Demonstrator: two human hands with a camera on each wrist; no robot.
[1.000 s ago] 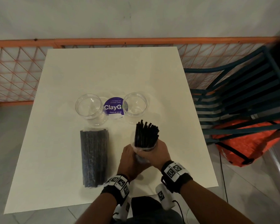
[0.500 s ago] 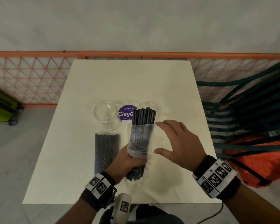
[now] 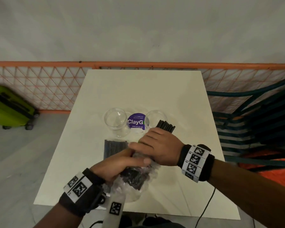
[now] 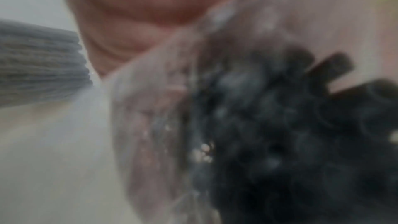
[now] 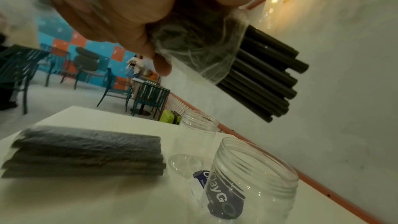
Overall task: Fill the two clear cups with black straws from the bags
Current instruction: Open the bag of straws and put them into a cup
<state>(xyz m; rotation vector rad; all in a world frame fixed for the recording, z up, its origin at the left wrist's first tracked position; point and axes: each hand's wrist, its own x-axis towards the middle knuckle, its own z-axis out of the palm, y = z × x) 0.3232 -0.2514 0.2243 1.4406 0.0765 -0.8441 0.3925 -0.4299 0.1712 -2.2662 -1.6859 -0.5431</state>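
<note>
Two empty clear cups (image 3: 115,122) (image 3: 155,116) stand upright mid-table; in the right wrist view they are the near cup (image 5: 252,176) and the far cup (image 5: 196,139). An opened bag of black straws (image 3: 132,176) is held above the table, tilted up to the right. Bare straw ends (image 3: 165,126) (image 5: 264,77) stick out of it just above and in front of the right cup. My left hand (image 3: 127,162) grips the lower part of the bag. My right hand (image 3: 148,142) wraps round its upper part, over the plastic (image 5: 200,48). A second, sealed bag (image 3: 115,148) (image 5: 86,152) lies flat on the table, left of my hands.
A purple ClayGo sticker (image 3: 136,121) lies between the cups. The white table (image 3: 138,89) backs onto an orange mesh fence (image 3: 39,89). Dark green chairs (image 3: 253,120) stand close on the right, and a lime suitcase (image 3: 8,111) sits on the floor at the left.
My right hand, open beside the bundle half a second ago, now grips its upper part. The bundle has tilted to the right, toward the right cup. My left hand keeps its hold lower down.
</note>
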